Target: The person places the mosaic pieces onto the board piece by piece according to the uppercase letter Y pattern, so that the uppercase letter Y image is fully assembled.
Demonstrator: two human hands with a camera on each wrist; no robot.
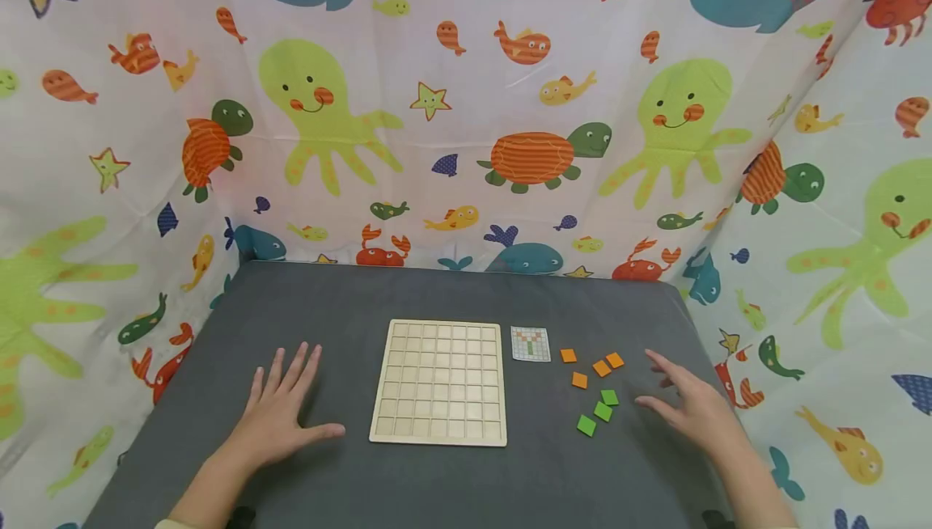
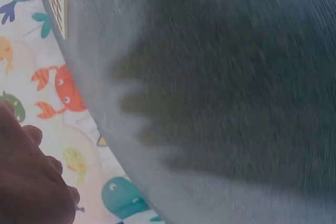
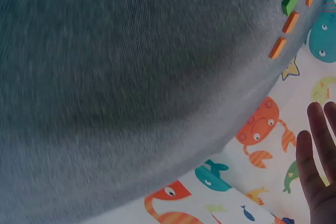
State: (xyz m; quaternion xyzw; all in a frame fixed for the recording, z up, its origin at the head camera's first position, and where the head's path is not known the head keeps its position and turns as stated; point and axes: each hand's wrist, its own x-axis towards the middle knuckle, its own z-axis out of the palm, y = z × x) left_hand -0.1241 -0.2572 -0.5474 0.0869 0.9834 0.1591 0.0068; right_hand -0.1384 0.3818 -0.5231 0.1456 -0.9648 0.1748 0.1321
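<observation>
A pale wooden grid board lies on the dark grey table, its square cells bare. Just right of it is a small printed pattern card showing a grid with coloured squares. Several orange square tiles and three green square tiles lie loose farther right. My left hand hovers left of the board, fingers spread and holding nothing. Over on the right, my right hand hovers beside the tiles, fingers extended and touching none of them. In the right wrist view, several tiles show near the top right corner.
The grey table is enclosed at the back and sides by a white curtain printed with sea animals. In the left wrist view, a corner of the board shows at the top left, and the hand casts a shadow on the cloth.
</observation>
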